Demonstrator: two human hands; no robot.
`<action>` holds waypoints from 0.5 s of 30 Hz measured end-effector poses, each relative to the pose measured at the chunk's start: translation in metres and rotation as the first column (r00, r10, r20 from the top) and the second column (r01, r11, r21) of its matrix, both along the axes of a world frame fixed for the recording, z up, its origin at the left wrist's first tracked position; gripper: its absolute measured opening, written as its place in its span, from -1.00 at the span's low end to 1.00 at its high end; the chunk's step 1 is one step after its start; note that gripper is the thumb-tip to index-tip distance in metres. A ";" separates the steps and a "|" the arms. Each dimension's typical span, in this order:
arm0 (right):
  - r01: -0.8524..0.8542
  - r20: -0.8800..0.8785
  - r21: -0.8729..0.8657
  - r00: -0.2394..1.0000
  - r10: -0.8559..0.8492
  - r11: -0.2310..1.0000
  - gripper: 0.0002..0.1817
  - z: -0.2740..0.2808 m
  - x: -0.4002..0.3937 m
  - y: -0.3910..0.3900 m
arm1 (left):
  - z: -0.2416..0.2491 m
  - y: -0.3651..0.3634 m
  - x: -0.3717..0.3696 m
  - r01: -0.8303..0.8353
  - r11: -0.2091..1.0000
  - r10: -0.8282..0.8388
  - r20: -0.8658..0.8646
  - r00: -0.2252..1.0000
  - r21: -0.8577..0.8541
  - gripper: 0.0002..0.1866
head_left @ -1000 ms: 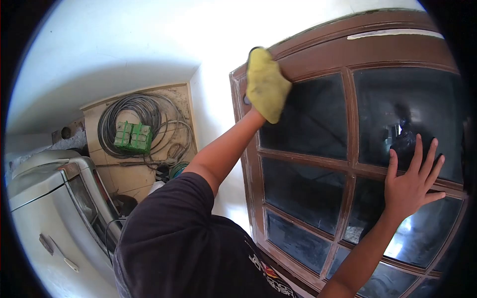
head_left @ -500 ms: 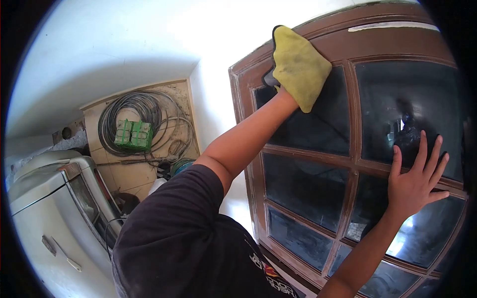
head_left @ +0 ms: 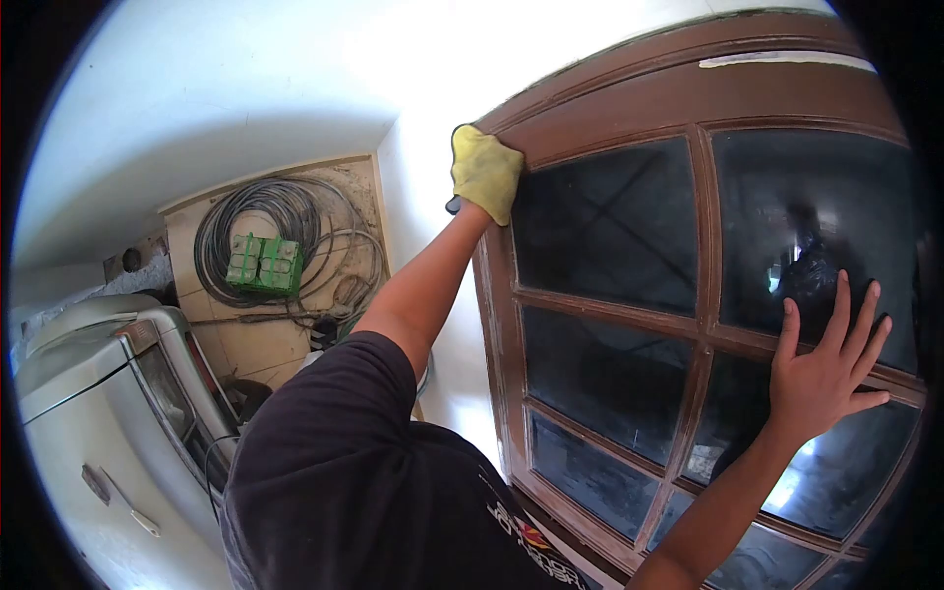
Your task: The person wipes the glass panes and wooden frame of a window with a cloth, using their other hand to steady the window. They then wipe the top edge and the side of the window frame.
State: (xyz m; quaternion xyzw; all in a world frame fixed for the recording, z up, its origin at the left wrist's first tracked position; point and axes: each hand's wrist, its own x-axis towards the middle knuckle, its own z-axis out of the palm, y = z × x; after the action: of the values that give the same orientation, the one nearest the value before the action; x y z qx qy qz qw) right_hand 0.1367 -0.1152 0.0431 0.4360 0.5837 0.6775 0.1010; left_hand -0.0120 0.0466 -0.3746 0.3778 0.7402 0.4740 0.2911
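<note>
My left hand (head_left: 476, 209) is at the upper left corner of a brown wooden door (head_left: 629, 103) with glass panes. A yellow cleaning cloth (head_left: 487, 169) with a dark edge drapes over this hand and hides its fingers. The cloth is bunched against the corner of the wood. On the right, my right hand (head_left: 818, 379) lies with fingers spread across a bar between two panes, holding nothing. Dark glass (head_left: 605, 231) fills the upper left pane, and the panes carry reflections.
Left of the door is a white wall (head_left: 324, 69). A coil of black cable (head_left: 221, 231) lies on the tiled floor with a green battery-like block (head_left: 265, 265) over it. A large silver-grey appliance (head_left: 108, 433) stands at the lower left.
My left hand has moved left and slightly down with the cloth, from the top pane's upper edge to the corner of the frame. My right hand stays nearly where it was.
</note>
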 end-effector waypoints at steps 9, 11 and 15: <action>-0.017 0.003 -0.008 1.000 0.017 1.000 -0.35 0.000 0.001 0.001 | -0.009 -0.004 -0.020 0.382 0.921 -0.358 -0.540 0.762 -0.071 -0.87; -0.050 0.006 -0.017 0.999 0.050 0.999 -0.35 0.000 0.001 0.001 | -0.002 -0.006 -0.013 0.408 0.900 -0.424 -0.537 0.729 -0.156 -0.87; 0.006 0.024 0.001 1.000 -0.006 1.000 -0.35 0.001 0.003 0.001 | 0.004 -0.026 -0.003 0.388 0.922 -0.277 -0.671 0.688 0.018 -0.89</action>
State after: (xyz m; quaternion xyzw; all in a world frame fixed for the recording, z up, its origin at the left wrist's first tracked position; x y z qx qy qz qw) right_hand 0.1395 -0.1145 0.0445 0.4295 0.5809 0.6826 0.1100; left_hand -0.0150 0.0210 -0.3709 0.6693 0.6734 0.3074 0.0630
